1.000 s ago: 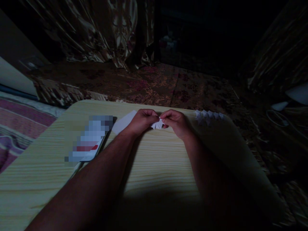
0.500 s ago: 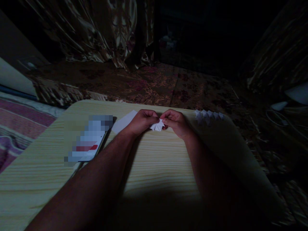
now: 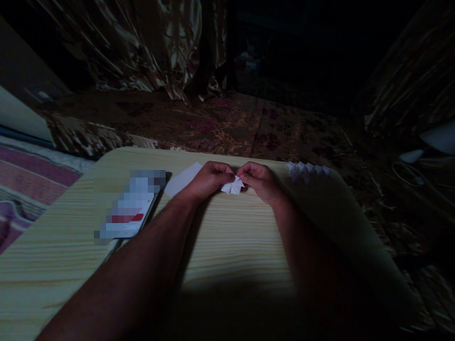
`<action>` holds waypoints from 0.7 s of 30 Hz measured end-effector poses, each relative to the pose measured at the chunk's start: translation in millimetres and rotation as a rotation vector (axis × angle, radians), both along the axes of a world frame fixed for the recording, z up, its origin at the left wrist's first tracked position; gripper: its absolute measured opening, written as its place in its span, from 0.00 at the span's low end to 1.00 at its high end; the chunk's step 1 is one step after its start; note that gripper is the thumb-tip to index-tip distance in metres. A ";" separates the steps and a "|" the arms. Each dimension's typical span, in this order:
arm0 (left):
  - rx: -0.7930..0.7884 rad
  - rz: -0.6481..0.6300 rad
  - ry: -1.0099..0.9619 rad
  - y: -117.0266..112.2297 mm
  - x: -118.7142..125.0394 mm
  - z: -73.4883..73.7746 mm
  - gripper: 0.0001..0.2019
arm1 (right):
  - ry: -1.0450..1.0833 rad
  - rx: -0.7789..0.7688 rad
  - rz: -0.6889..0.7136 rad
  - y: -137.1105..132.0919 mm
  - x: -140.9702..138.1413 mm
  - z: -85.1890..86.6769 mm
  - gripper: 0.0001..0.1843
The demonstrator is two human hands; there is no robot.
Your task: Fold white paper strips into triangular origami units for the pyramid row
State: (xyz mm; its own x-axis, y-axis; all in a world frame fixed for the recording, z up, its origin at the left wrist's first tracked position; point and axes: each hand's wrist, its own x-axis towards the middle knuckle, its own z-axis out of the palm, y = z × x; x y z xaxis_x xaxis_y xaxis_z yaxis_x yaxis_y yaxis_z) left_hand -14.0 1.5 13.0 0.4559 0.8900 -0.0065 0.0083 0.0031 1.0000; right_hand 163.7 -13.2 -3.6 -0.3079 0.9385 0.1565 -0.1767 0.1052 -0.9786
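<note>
My left hand (image 3: pixel 208 180) and my right hand (image 3: pixel 260 181) meet at the far middle of a light wooden table (image 3: pixel 227 246). Both pinch a small folded white paper piece (image 3: pixel 232 185) between their fingertips, just above the tabletop. The fingers of both hands are curled in around the paper. Behind my left hand lies a flat white paper sheet (image 3: pixel 181 180), partly hidden by the hand. A row of several small folded white paper pieces (image 3: pixel 308 170) lies at the table's far right edge, apart from my right hand.
A blurred flat object with a red stripe (image 3: pixel 130 208) lies on the table to the left of my left forearm. A dark patterned cloth (image 3: pixel 220 123) covers the floor beyond the table. A striped mat (image 3: pixel 31 180) lies at the left. The surroundings are very dark.
The folded paper piece has shifted slightly lower between my fingertips and shows more of its folds. My hands have barely moved.
</note>
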 end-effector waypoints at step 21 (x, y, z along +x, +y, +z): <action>0.046 -0.034 0.066 1.5 -2.3 -2.8 0.08 | -0.016 -0.002 -0.010 -0.6 0.2 2.4 0.14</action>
